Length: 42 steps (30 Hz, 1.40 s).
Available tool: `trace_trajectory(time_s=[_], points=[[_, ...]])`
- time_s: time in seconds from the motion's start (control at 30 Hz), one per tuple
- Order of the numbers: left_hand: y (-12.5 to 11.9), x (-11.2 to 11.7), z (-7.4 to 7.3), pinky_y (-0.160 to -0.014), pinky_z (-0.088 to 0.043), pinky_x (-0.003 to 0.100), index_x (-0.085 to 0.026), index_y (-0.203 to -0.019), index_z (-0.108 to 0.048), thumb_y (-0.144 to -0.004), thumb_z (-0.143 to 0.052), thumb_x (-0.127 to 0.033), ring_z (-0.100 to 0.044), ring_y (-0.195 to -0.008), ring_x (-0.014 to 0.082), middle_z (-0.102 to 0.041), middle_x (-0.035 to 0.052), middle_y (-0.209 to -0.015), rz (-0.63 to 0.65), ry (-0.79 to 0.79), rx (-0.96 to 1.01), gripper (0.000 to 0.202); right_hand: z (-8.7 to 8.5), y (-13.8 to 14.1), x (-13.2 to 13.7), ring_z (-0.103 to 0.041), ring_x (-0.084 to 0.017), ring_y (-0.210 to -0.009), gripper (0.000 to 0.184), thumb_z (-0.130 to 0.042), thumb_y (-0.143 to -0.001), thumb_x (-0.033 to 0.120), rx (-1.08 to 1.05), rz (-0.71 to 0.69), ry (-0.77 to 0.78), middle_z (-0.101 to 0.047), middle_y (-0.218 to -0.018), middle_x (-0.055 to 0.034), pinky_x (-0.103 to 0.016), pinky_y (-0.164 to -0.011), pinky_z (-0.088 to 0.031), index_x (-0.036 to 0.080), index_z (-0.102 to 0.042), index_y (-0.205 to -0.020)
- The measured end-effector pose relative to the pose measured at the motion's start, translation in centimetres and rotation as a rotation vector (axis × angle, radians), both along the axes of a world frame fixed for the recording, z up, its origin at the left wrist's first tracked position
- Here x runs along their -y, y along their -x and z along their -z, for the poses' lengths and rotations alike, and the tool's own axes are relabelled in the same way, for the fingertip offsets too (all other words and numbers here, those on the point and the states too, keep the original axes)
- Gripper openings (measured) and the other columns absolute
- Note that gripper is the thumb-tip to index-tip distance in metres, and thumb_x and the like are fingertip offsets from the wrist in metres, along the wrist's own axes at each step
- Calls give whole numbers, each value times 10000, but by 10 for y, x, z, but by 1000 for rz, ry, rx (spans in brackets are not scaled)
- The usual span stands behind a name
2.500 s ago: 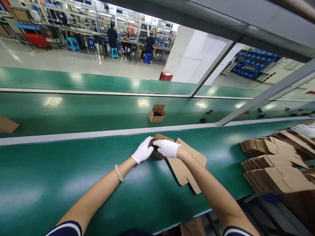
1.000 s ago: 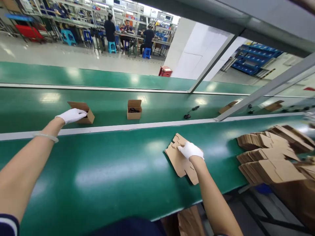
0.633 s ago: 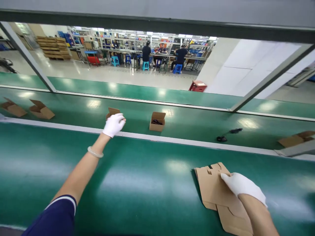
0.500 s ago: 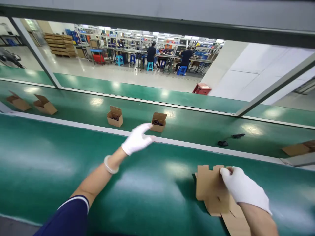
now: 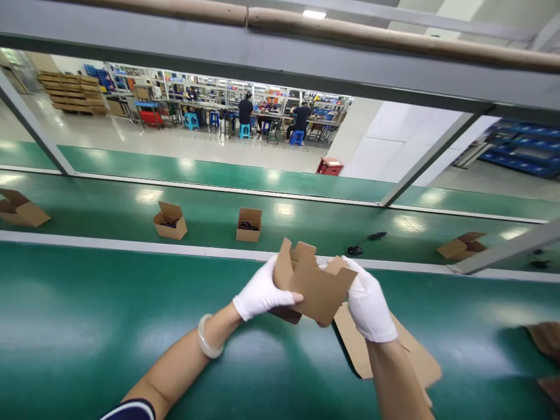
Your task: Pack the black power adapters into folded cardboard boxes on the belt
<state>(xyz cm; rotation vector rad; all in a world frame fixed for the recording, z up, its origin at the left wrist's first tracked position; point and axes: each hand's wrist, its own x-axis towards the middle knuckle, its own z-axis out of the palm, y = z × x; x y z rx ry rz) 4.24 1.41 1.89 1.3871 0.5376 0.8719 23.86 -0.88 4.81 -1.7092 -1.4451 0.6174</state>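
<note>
View from a head camera, looking down at two white-gloved hands working at a long green desk [image 5: 109, 315]. Both hands hold one cardboard blank [image 5: 317, 286], brown and partly folded, raised just above the desk about midway along it and close to its far edge. The left hand [image 5: 262, 291] takes the blank's left side, its grip pinching the card with the thumb lying across the front face. The right hand [image 5: 370, 300] takes the right side, back of the glove toward the camera, its grip closed over the card's right edge with the fingers hidden behind it. A pale bracelet [image 5: 206, 338] sits on the left wrist.

Flat cardboard blanks [image 5: 350, 350] lie on the desk right under the hands, reaching toward the near edge. More brown card shows at the desk's right edge, cut off by the frame.

Beyond the far edge, past a pale strip, runs a green conveyor belt [image 5: 306, 224]. On it stand two small open boxes [image 5: 170, 220] with dark contents, another open box [image 5: 20, 209] far to the left, one [image 5: 464, 245] to the right, and small black parts [image 5: 355, 251] lying loose. Far behind, people [image 5: 245, 111] sit on blue stools at workbenches.
</note>
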Motion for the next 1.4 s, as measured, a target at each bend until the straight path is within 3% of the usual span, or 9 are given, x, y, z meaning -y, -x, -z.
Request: trace_trajectory(time_s=[0.17, 0.27, 0.47, 0.63, 0.73, 0.87, 0.97, 1.17, 1.4], points=[[9, -12, 5, -938, -451, 421, -170, -1220, -433, -665, -719, -460, -531, -1131, 292, -558, 122, -1224, -121, 45, 48, 688, -6, 15, 3, -555, -251, -1035, 354, -327, -849, 223, 448, 80, -374, -600, -1136, -130, -405, -901, -441, 178, -583, -1089], [11, -11, 6, -916, -459, 410, -158, -1198, -440, -679, -692, -489, -537, -1107, 294, -560, 125, -1207, -137, 17, 19, 665, -17, 23, 6, -525, -286, -1056, 299, -400, -844, 186, 809, -75, -626, -593, -1122, -145, -434, -870, -424, 160, -591, -1072], [11, -5, 9, -914, -462, 409, -165, -1260, -400, -708, -661, -447, -552, -1085, 287, -549, 121, -1224, -144, -74, -111, 673, -27, 29, -2, -531, -212, -689, 236, -449, -873, 332, 1030, -414, -500, -611, -714, -81, -382, -772, -384, 150, -592, -833], [12, 0, 8, -1001, -399, 390, -245, -1417, -179, -722, -657, -402, -437, -1236, 275, -352, 111, -1423, -50, -191, -205, 859, -9, 32, -4, -420, -164, -534, 289, -366, -896, 275, 818, -607, -412, -473, -513, -1, -295, -576, -338, 203, -492, -647], [14, 0, 2, -947, -426, 382, -235, -1286, -392, -731, -650, -397, -518, -1106, 248, -497, 86, -1251, -2, -306, -282, 633, -1, 32, 4, -445, -163, -538, 259, -386, -887, 254, 703, -605, -466, -498, -527, 0, -304, -600, -373, 204, -525, -675], [16, -2, -1, -773, -466, 350, -193, -911, -517, -739, -623, -413, -549, -838, 197, -540, 42, -927, -104, -453, -352, 299, 5, 21, 15, -582, -206, -820, 226, -389, -873, 204, 461, -282, -600, -644, -844, -68, -388, -808, -432, 212, -603, -945], [16, -2, 1, -789, -462, 357, -195, -823, -481, -733, -630, -392, -546, -889, 210, -536, 56, -968, -134, -532, -327, 263, 7, 10, 18, -515, -236, -1115, 369, -376, -894, 317, 96, -79, -386, -584, -1173, -104, -434, -939, -402, 224, -489, -1232], [13, 4, 4, -892, -440, 402, -195, -828, -467, -711, -660, -332, -520, -1101, 268, -451, 127, -1282, -93, -641, -240, 264, 12, 15, 15, -545, -259, -1110, 591, -582, -764, 536, -741, -542, 270, -567, -1239, -112, -388, -909, -454, 211, -481, -1247], [13, 6, 5, -797, -463, 349, -202, -890, -461, -719, -656, -356, -588, -901, 208, -590, 87, -1035, -122, -653, -152, 301, 8, 9, 8, -576, -240, -1048, 622, -707, -658, 448, -768, -618, 359, -576, -1224, -91, -382, -894, -441, 213, -518, -1203]])
